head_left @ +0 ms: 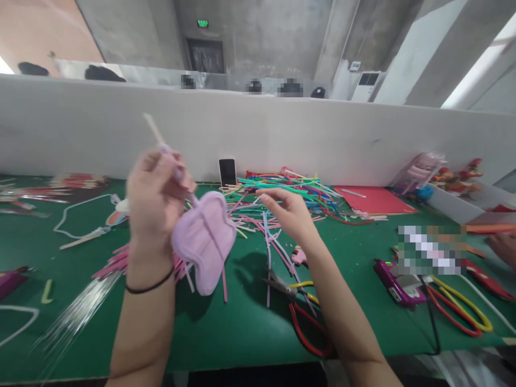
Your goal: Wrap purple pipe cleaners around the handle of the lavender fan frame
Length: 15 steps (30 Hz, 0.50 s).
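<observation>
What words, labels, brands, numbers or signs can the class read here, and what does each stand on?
No text reads clearly.
Glowing green rectangular sign on the grey concrete wall: characters too small and blurred.
Purple plastic device on the green tabletop: any markings too small to read.

One lilac shape [206, 236], one phone [228, 173], one red sheet [374, 201] show.
</observation>
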Available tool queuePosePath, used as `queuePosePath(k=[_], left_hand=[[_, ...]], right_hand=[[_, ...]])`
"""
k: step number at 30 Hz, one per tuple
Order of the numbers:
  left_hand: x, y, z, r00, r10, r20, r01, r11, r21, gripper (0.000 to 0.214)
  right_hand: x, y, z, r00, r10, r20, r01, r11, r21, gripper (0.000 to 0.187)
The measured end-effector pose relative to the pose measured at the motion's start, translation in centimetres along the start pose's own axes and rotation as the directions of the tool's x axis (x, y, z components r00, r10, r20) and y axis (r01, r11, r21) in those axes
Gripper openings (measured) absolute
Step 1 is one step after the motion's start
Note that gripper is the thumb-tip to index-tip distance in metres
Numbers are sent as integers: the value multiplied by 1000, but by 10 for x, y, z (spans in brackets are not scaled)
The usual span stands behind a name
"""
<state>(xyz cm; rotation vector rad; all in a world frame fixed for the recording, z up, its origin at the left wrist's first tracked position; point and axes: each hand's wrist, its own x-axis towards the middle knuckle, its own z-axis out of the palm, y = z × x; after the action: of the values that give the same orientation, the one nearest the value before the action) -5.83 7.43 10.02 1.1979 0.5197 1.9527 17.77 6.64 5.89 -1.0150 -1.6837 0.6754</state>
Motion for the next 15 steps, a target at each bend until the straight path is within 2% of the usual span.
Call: queuePosePath(k=[2,3,6,7,9,12,15], left_hand=[[7,22,-21,988,105,-117,-104,995,9,11],[9,31,-30,977,144,-160,-139,989,42,11],[12,46,-52,943,232,-239,-189,963,191,23],[13,47,-56,933,255,-253,-199,953,227,27],[14,45,-58,918,292,-268,-222,939,263,31],[17,39,-57,912,308,-272,-240,936,256,34],[20,36,-57,906,323,-272,-260,934,245,34]], right_hand=[[-2,5,9,983,55,173,-11,969,-245,25],[-3,9,16,955,109,275,-3,933,-361,25],[1,25,41,818,289,497,52,824,-565,26],[4,32,51,792,317,523,59,812,-581,25],[12,45,71,779,331,533,64,804,-592,22],[25,59,94,790,341,511,53,791,-610,27],[29,64,106,797,348,494,46,780,-624,30]])
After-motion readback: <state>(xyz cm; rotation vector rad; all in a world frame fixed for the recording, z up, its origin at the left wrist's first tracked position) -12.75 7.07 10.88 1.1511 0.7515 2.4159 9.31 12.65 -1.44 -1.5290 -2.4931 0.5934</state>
